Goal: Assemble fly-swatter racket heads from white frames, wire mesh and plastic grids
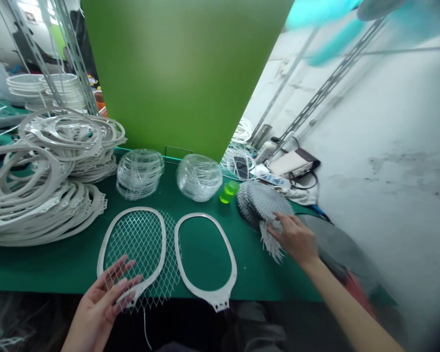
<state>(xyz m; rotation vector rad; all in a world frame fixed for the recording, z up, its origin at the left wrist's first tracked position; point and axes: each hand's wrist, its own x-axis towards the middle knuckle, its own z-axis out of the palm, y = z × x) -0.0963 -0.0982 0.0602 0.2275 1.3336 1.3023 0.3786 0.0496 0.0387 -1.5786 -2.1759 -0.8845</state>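
Observation:
My left hand [104, 296] is at the table's front edge, fingers spread at the lower end of a white oval racket-shaped frame [164, 239]. A loose diamond-mesh sheet [139, 239] overlaps this frame and reaches past its right side; its strands cross my fingers. Beside it lies a second white frame [233, 264], with no mesh inside and its holed tab toward me. My right hand [295, 239] is over a stack of round grey mesh sheets [266, 198], thumb and fingers pinching the edge of the top mesh.
A large heap of white frames [47, 210] fills the left. Two coils of clear strips [140, 173] and a green-yellow cylinder [229, 192] stand behind the two frames. A green panel [183, 73] rises at the back. A phone [241, 167], bottle [267, 148] and bag [293, 163] lie back right.

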